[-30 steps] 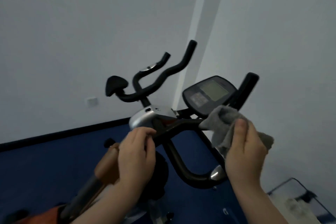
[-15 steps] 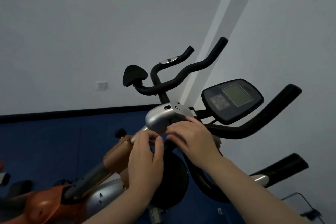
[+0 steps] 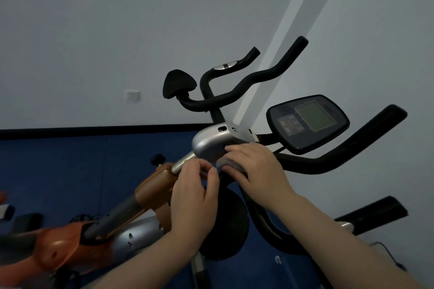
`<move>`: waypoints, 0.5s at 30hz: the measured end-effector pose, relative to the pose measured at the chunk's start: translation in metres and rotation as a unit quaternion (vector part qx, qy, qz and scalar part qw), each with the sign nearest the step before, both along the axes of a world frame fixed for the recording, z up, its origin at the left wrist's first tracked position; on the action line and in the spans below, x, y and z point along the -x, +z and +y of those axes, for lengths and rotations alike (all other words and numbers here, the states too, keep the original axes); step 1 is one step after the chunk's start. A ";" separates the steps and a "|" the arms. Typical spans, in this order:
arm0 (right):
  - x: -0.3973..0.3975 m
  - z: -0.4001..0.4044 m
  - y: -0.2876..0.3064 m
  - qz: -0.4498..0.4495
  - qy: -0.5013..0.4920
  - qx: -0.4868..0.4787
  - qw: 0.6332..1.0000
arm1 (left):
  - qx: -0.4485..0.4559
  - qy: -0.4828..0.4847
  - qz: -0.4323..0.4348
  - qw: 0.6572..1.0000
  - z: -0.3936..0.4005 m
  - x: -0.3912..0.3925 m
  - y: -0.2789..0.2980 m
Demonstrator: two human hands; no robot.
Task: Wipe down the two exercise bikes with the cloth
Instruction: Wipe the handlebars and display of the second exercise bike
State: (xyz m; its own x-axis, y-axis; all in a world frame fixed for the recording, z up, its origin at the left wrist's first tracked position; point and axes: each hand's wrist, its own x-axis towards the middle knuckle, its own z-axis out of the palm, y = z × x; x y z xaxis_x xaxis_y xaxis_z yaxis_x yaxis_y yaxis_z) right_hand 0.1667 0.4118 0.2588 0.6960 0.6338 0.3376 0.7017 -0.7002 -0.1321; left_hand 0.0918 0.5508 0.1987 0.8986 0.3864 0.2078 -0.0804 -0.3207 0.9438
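Nearby, console (image 3: 307,122), black handlebars (image 3: 340,148), wall socket (image 3: 132,95)

Blue floor (image 3: 70,171) running wall to wall, black skirting (image 3: 94,129) edging it along white wall. Orange-and-silver bike (image 3: 70,246) standing on it at left, stretching toward middle. Thin black cable (image 3: 387,254) trailing across floor at far right. Dark bits at left edge too blurry to call.

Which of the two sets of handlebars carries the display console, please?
The nearer handlebars, right beside the right hand with the cloth, carry the console; the farther handlebars by the wall show none.
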 end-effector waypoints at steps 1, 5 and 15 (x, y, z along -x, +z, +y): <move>0.002 -0.003 -0.004 -0.017 0.014 0.033 0.999 | -0.002 -0.001 0.003 1.000 0.000 0.000 0.000; 0.007 -0.010 -0.011 0.018 0.077 0.032 0.996 | 0.001 -0.015 0.013 1.000 -0.001 0.000 -0.001; -0.017 -0.048 0.030 -0.077 -0.003 0.063 0.995 | 0.026 -0.030 0.035 0.999 0.000 0.000 0.000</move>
